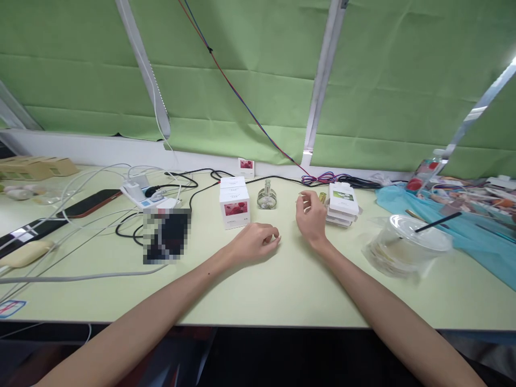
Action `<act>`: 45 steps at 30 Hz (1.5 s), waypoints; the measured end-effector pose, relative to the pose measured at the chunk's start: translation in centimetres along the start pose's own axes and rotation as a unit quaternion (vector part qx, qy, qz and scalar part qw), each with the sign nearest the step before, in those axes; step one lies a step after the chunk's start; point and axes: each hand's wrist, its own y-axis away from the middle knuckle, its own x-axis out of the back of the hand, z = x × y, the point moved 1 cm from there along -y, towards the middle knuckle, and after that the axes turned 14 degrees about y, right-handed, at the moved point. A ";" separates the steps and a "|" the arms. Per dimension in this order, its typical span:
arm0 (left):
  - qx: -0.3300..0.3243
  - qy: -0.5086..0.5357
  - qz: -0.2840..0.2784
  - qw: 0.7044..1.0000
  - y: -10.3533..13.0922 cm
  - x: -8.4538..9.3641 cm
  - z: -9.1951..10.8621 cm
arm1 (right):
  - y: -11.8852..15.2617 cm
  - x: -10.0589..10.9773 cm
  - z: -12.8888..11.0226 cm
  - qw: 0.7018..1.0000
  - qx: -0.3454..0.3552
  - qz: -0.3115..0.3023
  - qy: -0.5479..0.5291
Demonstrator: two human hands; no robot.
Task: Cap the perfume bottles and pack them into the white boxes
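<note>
My left hand rests on the pale table in front of the white boxes with a red flower picture. Its fingers are curled, and a gap shows between thumb and forefinger with nothing in it. A small clear glass bottle stands upright between and beyond my hands. My right hand is raised at the left of a stack of white packs with a green picture. Its fingers are bent and apart, with nothing visible in them. Close behind it is a small gold-coloured item, partly hidden.
Cables and a white power strip lie left, near phones and a pixelated dark object. At right are a bagged plastic cup with a black straw, blue plastic and a bottle. A small card stands behind.
</note>
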 end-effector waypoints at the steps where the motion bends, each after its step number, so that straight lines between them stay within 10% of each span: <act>1: 0.003 0.002 -0.001 1.000 0.0 0.0 0.0 | -0.1 0.1 0.1 1.000 0.016 0.008 0.013; 12: 0.015 0.012 -0.013 1.000 0.0 0.2 0.1 | -2.9 2.8 2.1 0.954 0.004 0.088 0.288; 45: 0.036 0.018 -0.030 0.999 0.2 0.1 0.3 | -4.2 3.0 5.1 0.920 -0.103 -0.013 0.378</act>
